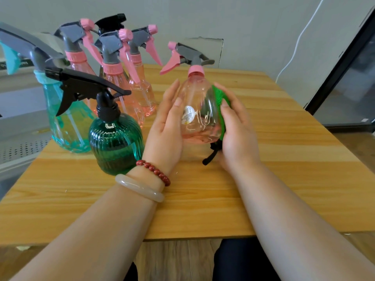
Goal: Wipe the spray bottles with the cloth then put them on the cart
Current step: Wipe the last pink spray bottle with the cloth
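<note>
A clear pink spray bottle (197,110) with a pink trigger and grey head is held upright just above the wooden table (263,179). My left hand (166,128) supports its left side with straight fingers. My right hand (237,134) presses a green cloth (218,106) against the bottle's right side; a black loop of the cloth hangs below my palm. To the left stand other bottles: a dark green ribbed bottle (115,140) with a black trigger, a teal bottle (65,118) and several pink bottles (113,78).
A grey perforated cart surface (20,142) lies left of the table. A dark glass door (349,86) stands at the right, and a white cable (298,43) runs down the wall. A chair back (203,49) shows behind the table.
</note>
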{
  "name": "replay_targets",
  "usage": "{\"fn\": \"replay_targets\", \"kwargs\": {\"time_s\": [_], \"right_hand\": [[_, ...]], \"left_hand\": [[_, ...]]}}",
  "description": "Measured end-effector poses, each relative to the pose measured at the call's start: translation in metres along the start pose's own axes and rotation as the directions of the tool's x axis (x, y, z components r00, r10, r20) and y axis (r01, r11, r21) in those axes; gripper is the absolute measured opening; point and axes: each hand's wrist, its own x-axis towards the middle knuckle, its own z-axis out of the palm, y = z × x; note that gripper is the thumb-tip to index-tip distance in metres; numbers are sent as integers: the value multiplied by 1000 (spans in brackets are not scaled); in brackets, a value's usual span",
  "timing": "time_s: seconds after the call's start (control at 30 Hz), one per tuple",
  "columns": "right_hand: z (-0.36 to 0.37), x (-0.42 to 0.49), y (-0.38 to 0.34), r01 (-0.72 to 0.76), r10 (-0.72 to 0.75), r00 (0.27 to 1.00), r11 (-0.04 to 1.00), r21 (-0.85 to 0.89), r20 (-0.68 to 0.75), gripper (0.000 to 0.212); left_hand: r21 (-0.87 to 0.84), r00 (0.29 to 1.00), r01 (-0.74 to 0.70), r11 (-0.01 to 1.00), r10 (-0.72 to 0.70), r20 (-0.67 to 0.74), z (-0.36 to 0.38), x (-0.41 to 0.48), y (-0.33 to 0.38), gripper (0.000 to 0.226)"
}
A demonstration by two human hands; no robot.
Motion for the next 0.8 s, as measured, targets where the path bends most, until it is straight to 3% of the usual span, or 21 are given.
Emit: {"fn": "replay_targets", "kwargs": {"time_s": [0.1,0.2,0.3,0.47,0.53,0.6,0.7,0.8], "right_hand": [[-4,-1,1,87,-99,994,978,-190,-54,29],[-5,-1,4,129,-143,989,939,-317,-21,30],[-4,-4,6,231,-208,973,887,-401,102,32],[-1,-11,9,510,-388,854,758,-406,348,28],[0,-10,10,507,-400,859,751,-423,321,28],[1,-6,10,409,-362,912,802,-436,191,29],[-1,3,4,168,-183,982,963,-212,-53,30],[-6,-3,2,241,-242,970,925,-294,34,31]], "left_hand": [[129,1000,-19,991,17,13,0,1,-4,36],[64,998,46,997,-49,42,1,3,-5,41],[45,996,65,997,-68,53,2,4,-7,51],[-135,983,141,981,-155,-97,-5,7,-9,43],[-152,989,120,981,-131,-67,-6,6,-8,30],[-75,997,74,994,-75,-16,-4,4,-8,28],[-2,997,53,999,-53,47,2,0,-5,32],[4,998,50,999,-51,43,4,0,-6,28]]}}
